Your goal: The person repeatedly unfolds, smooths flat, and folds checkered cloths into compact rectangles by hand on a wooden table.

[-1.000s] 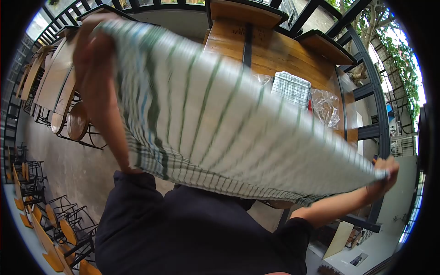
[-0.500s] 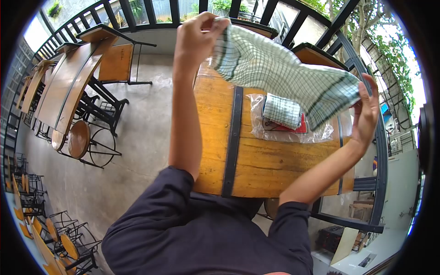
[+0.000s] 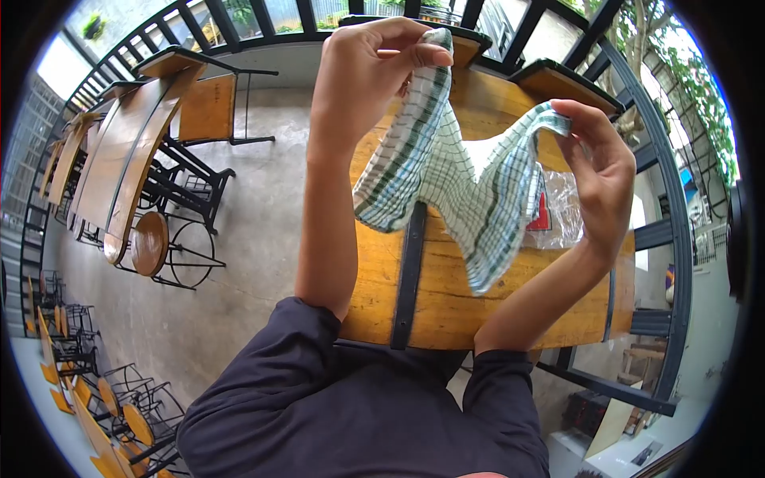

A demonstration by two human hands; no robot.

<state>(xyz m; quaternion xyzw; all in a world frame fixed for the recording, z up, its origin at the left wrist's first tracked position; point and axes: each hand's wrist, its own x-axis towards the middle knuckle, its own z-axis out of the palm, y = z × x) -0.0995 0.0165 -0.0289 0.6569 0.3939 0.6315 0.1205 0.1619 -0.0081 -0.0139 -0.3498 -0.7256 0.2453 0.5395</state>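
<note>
A white cloth with green and blue checks (image 3: 454,175) hangs in the air between my two hands, sagging in the middle. My left hand (image 3: 374,68) pinches one upper corner between thumb and fingers. The other upper corner is pinched by my right hand (image 3: 598,159), lower and to the right. Beneath the cloth lies the wooden table (image 3: 478,319), with a clear plastic wrapper (image 3: 562,209) and something red (image 3: 540,215) on it. The cloth hides part of the wrapper and whatever lies behind it.
Dark metal strips cross the table. Chairs (image 3: 566,84) stand at its far side, by a black railing (image 3: 279,17). To the left are more tables (image 3: 119,159), a round stool (image 3: 150,243) and several stacked chairs. A black metal frame (image 3: 665,239) is at the right.
My hands have come closer together, and the cloth, earlier stretched wide, now sags in folds. It now covers the folded checked cloth seen on the table before.
</note>
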